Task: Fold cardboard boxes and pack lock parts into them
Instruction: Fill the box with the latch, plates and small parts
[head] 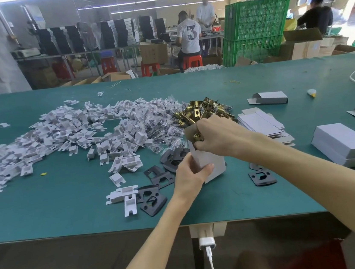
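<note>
The left hand (193, 173) grips the lower part of a small white cardboard box (212, 163), thumb across the near face and fingers curled round the left side. The box stands tilted near the middle of the green table (48, 217), open mouth up and leaning away to the far side. The right hand (217, 138) is bunched over that mouth, fingertips pinching a brass latch part (197, 136) that is only partly inside. The likeliest trouble is a jam: the part looks about as wide as the opening, so if it goes in askew its plate could catch the rim and crease or tear the thin card. The left hand's grip is low, so a hard push from above could buckle the wall or tip the box further. Whether the bottom flaps are tucked is hidden, and if they are loose the heavy part could drop straight through. The heap of brass latches (200, 110) lies touching the far side of the right hand, so a careless withdrawal might drag one off the heap. Black strike plates (155, 176) lie scattered just left of the box, and the stack of flat box blanks (260, 124) sits just right of it, leaving little room to set the box down squarely.
</note>
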### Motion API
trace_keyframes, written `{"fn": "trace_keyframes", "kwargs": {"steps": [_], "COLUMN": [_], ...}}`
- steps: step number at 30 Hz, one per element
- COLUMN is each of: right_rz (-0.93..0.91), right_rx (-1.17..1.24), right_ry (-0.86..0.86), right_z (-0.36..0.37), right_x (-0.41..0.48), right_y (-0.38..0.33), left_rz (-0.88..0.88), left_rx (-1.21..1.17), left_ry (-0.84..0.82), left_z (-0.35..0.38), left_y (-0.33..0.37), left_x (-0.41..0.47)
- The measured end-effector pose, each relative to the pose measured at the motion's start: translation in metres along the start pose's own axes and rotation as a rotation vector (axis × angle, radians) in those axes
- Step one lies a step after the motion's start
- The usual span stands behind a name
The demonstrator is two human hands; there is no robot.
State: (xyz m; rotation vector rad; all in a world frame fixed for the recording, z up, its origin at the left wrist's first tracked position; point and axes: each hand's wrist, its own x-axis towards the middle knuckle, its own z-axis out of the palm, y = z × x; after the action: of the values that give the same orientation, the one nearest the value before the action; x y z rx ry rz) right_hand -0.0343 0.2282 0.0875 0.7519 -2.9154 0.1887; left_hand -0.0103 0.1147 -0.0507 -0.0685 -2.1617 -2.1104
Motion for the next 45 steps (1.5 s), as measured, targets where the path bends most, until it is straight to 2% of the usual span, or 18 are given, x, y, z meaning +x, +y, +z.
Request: {"fn": "trace_keyframes", "kwargs": {"steps": [7, 14, 21, 24, 29, 33, 36, 42, 45], "right_rz": [0.153, 0.147, 0.101, 0.056, -0.090, -0.025, 0.106, 0.251, 0.258], "right_rx": [0.015, 0.071, 0.008, 0.097, 0.271, 0.320, 0.320, 0.205, 0.159], "right_ry": [-0.042, -0.027, -0.012, 0.076, 0.361, 0.478, 0.366, -0.097, -0.155], "right_z": [0.007, 0.013, 0.013, 0.013, 0.019, 0.025, 0.039, 0.082, 0.097], "right_x": [0.006, 0.005, 0.001, -0.003, -0.008, -0.005, -0.002, -0.010, -0.015], "right_y": [0.009, 0.011, 0.010, 0.010, 0.013, 0.023, 0.037, 0.056, 0.060], "left_rz": [-0.031, -0.033, -0.054, -0.074, -0.124, -0.165, -0.144, -0.116, -0.124], "left_rx": [-0.030, -0.038, -0.092, -0.152, -0.297, -0.380, -0.463, -0.565, -0.513], "left_ry": [-0.078, -0.085, -0.086, -0.070, 0.014, 0.094, 0.117, 0.147, 0.172], "left_z": [0.001, 0.000, -0.003, -0.006, -0.010, -0.011, -0.011, -0.013, -0.012], "left_y": [0.001, 0.000, -0.003, -0.004, -0.008, -0.009, -0.007, -0.003, -0.002], "left_x": [-0.003, -0.001, 0.001, 0.002, 0.006, 0.009, 0.008, 0.006, 0.006]}}
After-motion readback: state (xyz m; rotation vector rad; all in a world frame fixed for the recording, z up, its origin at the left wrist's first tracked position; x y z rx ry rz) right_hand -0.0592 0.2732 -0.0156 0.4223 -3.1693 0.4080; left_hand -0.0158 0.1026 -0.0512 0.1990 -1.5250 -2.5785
